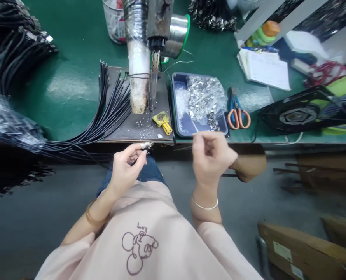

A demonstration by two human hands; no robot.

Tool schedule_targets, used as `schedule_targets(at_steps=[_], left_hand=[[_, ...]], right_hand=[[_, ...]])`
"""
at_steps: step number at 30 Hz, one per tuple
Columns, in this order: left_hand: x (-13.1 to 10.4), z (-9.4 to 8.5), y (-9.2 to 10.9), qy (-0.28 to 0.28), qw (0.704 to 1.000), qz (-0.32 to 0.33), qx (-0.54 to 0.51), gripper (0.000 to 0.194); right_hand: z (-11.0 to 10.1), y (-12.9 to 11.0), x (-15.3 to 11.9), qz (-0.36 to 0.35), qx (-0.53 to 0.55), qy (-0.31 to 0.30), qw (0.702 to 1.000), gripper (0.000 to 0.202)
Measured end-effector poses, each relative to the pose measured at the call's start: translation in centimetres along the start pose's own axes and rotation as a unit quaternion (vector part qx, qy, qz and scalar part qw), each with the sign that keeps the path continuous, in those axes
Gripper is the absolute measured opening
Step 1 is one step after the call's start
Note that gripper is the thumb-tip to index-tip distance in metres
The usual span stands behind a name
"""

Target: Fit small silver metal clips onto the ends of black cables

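My left hand (128, 165) is closed in a pinch just off the table's front edge. Between its fingers is the end of a black cable (98, 156), with small shiny tips poking out; one fingertip is wrapped in something whitish. Slightly blurred, my right hand (210, 155) is closed at the front rim of the blue tray (187, 134); I cannot make out what its fingertips hold. Inside the tray lie a clear bag of small metal parts (206, 97) and some loose ones. A bundle of black cables (105, 105) fans across the dark mat (122, 130) left of the tray.
A soldering iron (154, 79) points down beside a foil-wrapped tube (138, 77) over the mat. Behind it stands a solder spool (175, 35). A yellow piece (163, 122) lies on the mat. Orange-handled cutters (237, 112) and a black fan (304, 112) are to the right.
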State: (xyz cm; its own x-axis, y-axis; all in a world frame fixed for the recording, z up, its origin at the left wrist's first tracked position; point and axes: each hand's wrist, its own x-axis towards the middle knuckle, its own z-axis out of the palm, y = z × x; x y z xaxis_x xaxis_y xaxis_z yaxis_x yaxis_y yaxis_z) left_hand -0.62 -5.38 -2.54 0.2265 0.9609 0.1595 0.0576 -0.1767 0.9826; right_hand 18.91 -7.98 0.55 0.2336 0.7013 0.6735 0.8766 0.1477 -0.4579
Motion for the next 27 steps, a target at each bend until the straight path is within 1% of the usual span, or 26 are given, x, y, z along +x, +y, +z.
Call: schedule_targets(at_steps=[1, 2, 3, 5, 6, 8, 9, 11, 12, 13, 14, 16, 17, 19, 21, 24, 27], left_hand=[[-0.1, 0.2, -0.1, -0.008, 0.999, 0.031, 0.038, 0.010], [-0.2, 0.4, -0.1, -0.026, 0.994, 0.070, 0.076, 0.009], [-0.3, 0.5, -0.1, -0.051, 0.985, 0.114, 0.116, 0.009], [-0.3, 0.8, 0.2, -0.116, 0.954, 0.194, 0.198, 0.017], [-0.2, 0.8, 0.5, -0.156, 0.935, 0.216, 0.235, 0.023], [0.1, 0.7, 1.2, -0.245, 0.908, 0.221, 0.260, 0.032], [0.4, 0.6, 1.5, -0.290, 0.903, 0.206, 0.242, 0.034], [1.1, 0.2, 2.1, -0.357, 0.910, 0.142, 0.158, 0.035], [1.4, 0.0, 2.2, -0.367, 0.919, 0.092, 0.114, 0.034], [1.8, -0.2, 2.2, -0.354, 0.932, 0.037, 0.072, 0.033], [2.2, -0.3, 2.1, -0.321, 0.946, -0.018, 0.033, 0.031], [2.7, -0.6, 1.5, -0.222, 0.970, -0.093, -0.039, 0.027], [3.0, -0.6, 1.0, -0.176, 0.976, -0.108, -0.074, 0.026], [3.2, -0.7, 0.4, -0.113, 0.979, -0.115, -0.127, 0.027], [3.3, -0.6, 0.0, -0.079, 0.978, -0.115, -0.152, 0.027], [3.2, -0.3, 0.3, -0.056, 0.980, -0.117, -0.153, 0.026], [3.2, -0.1, 0.7, -0.045, 0.981, -0.118, -0.145, 0.027]], right_hand=[[-0.3, 1.0, 0.8, 0.019, -0.023, -0.010, 1.000, 0.015], [-0.4, 2.0, 1.7, 0.027, -0.039, -0.043, 0.998, 0.015], [-0.3, 3.0, 2.6, 0.029, -0.048, -0.091, 0.994, 0.014], [0.5, 4.7, 4.3, 0.048, -0.059, -0.180, 0.981, 0.008], [1.0, 5.3, 5.0, 0.061, -0.065, -0.215, 0.973, 0.006], [2.1, 6.0, 6.1, 0.086, -0.071, -0.264, 0.958, 0.005], [2.4, 6.0, 6.5, 0.095, -0.072, -0.281, 0.952, 0.005], [2.7, 5.9, 6.9, 0.107, -0.069, -0.305, 0.944, 0.007], [2.6, 5.8, 6.9, 0.108, -0.067, -0.312, 0.942, 0.008], [2.4, 5.7, 6.8, 0.106, -0.064, -0.314, 0.941, 0.008], [2.1, 5.7, 6.6, 0.103, -0.060, -0.309, 0.943, 0.009], [1.4, 5.8, 6.1, 0.097, -0.052, -0.284, 0.953, 0.009], [1.1, 5.9, 5.8, 0.094, -0.048, -0.268, 0.958, 0.009], [0.7, 6.2, 5.3, 0.092, -0.042, -0.244, 0.965, 0.010], [0.6, 6.5, 5.1, 0.089, -0.038, -0.231, 0.968, 0.013], [0.8, 6.7, 4.8, 0.087, -0.037, -0.211, 0.973, 0.013], [1.1, 6.7, 4.4, 0.084, -0.031, -0.191, 0.977, 0.012]])
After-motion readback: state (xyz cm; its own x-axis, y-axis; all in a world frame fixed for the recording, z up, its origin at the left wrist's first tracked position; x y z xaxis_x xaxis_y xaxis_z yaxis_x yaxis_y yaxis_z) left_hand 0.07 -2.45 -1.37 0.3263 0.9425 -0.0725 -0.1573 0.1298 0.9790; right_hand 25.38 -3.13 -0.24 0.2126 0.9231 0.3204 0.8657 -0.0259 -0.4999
